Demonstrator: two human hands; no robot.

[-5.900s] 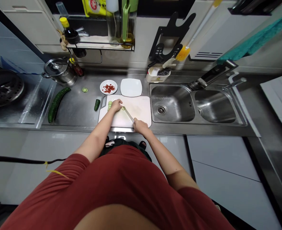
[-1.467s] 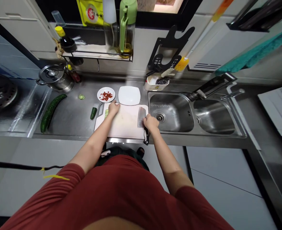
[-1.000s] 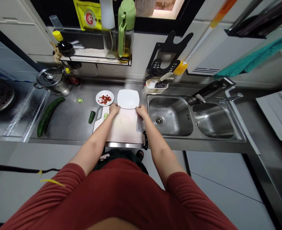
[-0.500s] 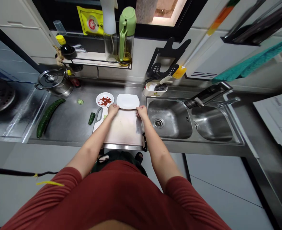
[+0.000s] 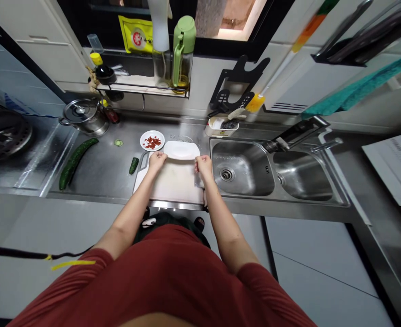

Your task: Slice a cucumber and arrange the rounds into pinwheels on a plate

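Between my hands a white rectangular plate (image 5: 181, 150) is raised over the far edge of the white cutting board (image 5: 173, 184). My left hand (image 5: 157, 161) pinches its near left corner, and my right hand (image 5: 204, 165) grips the near right corner. Behind the plate, wet marks show on the steel counter. A round white plate of chopped red pieces (image 5: 152, 141) sits just beyond my left hand. Left of the board lies a short cucumber piece (image 5: 134, 165). A knife beside the board's right edge is mostly hidden by my right forearm.
On the left lie a long cucumber (image 5: 77, 162) and a few cucumber slices (image 5: 118, 142), near a lidded steel pot (image 5: 84, 119). A double sink (image 5: 243, 170) is at the right. An oil bottle (image 5: 182, 59) stands on the wall rack.
Both hands have brought the white rectangular plate up and nearer to me, tilting it. The wet counter spot where it was is now uncovered. The view has shifted slightly.
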